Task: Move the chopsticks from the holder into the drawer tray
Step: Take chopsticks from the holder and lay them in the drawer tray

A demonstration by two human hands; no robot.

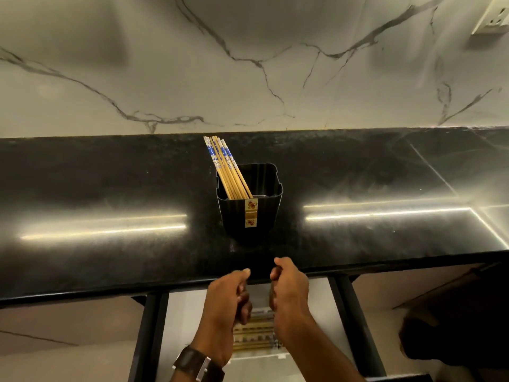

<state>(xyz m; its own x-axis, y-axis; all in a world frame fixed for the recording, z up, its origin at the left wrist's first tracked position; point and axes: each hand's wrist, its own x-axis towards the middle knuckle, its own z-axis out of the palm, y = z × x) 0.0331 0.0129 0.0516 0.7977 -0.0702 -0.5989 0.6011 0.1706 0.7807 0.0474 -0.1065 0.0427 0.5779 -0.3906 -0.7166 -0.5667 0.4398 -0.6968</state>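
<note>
Both the left hand and right hand hover loosely curled and empty, so a careless reach toward 12 o'clock could topple the black square plastic holder and scatter its blue-patterned bamboo chopsticks.

A home kitchen: a polished black stone counter runs under a white marble-veined backsplash with a wall socket at its top right corner. A chopstick holder stands mid-counter, and an open drawer sits below the front edge.
</note>
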